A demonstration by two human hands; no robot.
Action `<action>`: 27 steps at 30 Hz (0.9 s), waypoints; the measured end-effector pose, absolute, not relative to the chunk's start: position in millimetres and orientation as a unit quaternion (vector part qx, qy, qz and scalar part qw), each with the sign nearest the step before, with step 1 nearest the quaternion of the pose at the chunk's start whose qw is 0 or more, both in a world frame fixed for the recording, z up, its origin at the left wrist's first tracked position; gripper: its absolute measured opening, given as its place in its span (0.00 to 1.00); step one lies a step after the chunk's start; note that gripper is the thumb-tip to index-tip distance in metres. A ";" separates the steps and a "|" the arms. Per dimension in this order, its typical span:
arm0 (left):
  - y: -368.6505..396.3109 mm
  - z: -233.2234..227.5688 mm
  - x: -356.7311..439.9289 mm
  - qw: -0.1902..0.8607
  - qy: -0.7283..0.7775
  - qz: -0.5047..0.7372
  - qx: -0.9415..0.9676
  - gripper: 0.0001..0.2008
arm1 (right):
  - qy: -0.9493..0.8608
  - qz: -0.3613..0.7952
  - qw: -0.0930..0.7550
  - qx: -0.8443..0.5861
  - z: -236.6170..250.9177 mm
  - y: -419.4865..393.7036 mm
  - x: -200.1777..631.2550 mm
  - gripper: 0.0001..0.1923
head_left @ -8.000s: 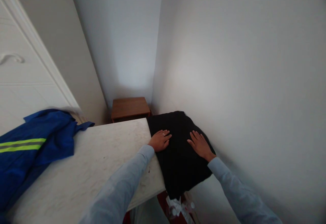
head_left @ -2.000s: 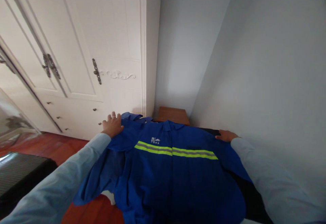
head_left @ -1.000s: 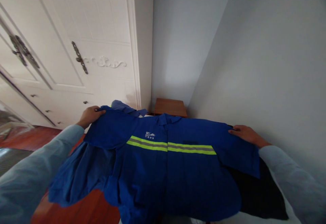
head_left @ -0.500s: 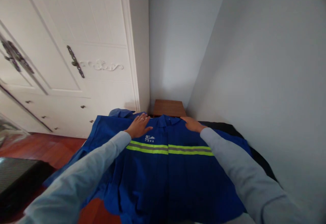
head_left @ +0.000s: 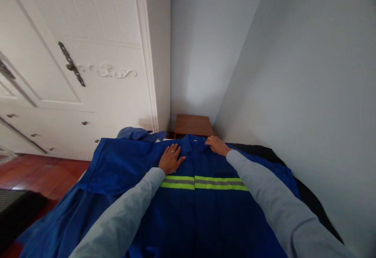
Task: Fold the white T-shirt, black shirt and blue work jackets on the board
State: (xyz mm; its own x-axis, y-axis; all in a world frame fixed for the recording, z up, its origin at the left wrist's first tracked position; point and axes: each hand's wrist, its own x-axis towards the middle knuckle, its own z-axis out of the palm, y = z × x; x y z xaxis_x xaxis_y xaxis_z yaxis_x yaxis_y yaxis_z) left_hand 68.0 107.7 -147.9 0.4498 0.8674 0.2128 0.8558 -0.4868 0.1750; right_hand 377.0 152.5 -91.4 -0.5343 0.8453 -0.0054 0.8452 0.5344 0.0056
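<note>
From the head view, I see a blue work jacket point(head_left: 190, 211) spread flat and face up on a surface that it covers almost completely, so I cannot tell what carries it. The cloth looks like thick woven cotton, matt, with small wrinkles. A band of yellow-green and grey reflective tape point(head_left: 205, 183) runs straight across the chest. The collar point(head_left: 190, 143) lies at the far edge, and one sleeve hangs over the left edge toward the floor.

My left hand point(head_left: 170, 159) lies flat and open on the jacket just left of the collar, palm down, fingers together, with a ring on one finger. It holds nothing. My right hand point(head_left: 216, 145) rests on the right part of the collar. Its fingers are bent a little on the cloth, but I cannot tell if they pinch it or only press it. Both arms wear light grey-blue sleeves.

Under the jacket, along the right edge near the wall, a black cloth point(head_left: 308, 195) shows. Beyond the far edge a small brown wooden table point(head_left: 192, 124) stands in the corner. At the left is a white wardrobe point(head_left: 88, 54) with carved panels and a dark metal handle point(head_left: 71, 64). The floor point(head_left: 38, 172) is reddish polished wood.
</note>
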 end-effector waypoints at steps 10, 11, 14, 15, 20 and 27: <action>107.7 -151.3 69.0 0.018 0.506 0.152 0.849 0.36 | 0.894 -0.020 -0.118 0.433 -111.0 128.1 400.4 0.24; 107.5 -150.7 69.0 0.018 0.507 0.149 0.849 0.37 | 0.882 -0.015 -0.132 0.452 -111.5 130.3 396.1 0.23; 106.6 -148.6 69.6 0.017 0.509 0.138 0.850 0.37 | 0.846 -0.010 -0.123 0.519 -119.7 137.1 381.1 0.28; 106.4 -148.3 69.8 0.016 0.510 0.135 0.850 0.37 | 0.836 -0.016 -0.101 0.539 -124.8 138.3 376.5 0.30; 106.8 -150.2 70.4 0.008 0.511 0.136 0.849 0.36 | 0.808 -0.020 -0.055 0.586 -152.4 135.6 365.0 0.34; 108.7 -152.4 69.5 0.009 0.510 0.132 0.850 0.37 | 0.804 -0.026 -0.064 0.591 -156.0 133.7 367.2 0.35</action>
State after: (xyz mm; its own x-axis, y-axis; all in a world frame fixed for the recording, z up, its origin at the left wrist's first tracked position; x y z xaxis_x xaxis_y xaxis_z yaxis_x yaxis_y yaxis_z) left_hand 69.5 108.7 -152.4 0.4444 0.8695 0.2156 0.8647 -0.4793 0.1504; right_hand 367.2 133.7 -156.0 -0.2933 0.9533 0.0714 0.9467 0.3001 -0.1173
